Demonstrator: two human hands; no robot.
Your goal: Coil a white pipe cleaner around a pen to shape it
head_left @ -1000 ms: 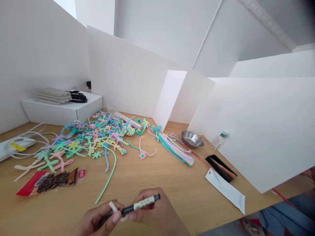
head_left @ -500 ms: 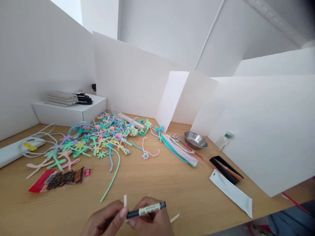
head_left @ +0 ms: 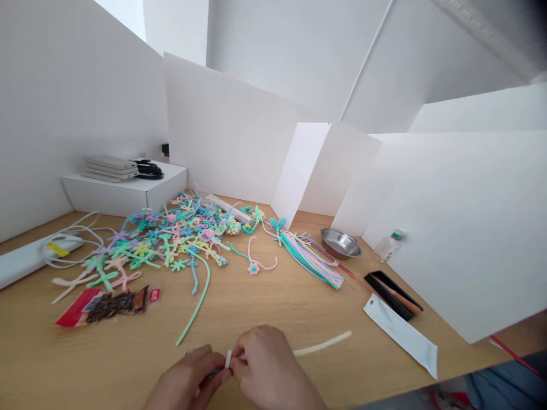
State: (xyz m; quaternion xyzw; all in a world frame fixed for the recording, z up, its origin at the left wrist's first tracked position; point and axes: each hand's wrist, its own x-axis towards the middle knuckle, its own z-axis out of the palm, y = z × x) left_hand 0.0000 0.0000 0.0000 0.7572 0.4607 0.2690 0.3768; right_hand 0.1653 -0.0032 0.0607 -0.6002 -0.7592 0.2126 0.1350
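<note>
Both hands at 6 o'clock: left hand [head_left: 188,378] and right hand [head_left: 267,370] pinch one cream pipe cleaner [head_left: 322,343], free end trailing toward 3. No shape formed yet; finished flowers pile [head_left: 171,242] at 10

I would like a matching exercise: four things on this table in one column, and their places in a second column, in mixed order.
Things:
1. metal bowl
2. red snack packet
3. cream pipe cleaner
4. stacked flat devices

Places:
A. on the white box at the back left
B. between the person's hands, trailing right
C. beside the bundle of straight pipe cleaners
D. front left, below the pastel flowers

Pairs: 1-C, 2-D, 3-B, 4-A
</note>
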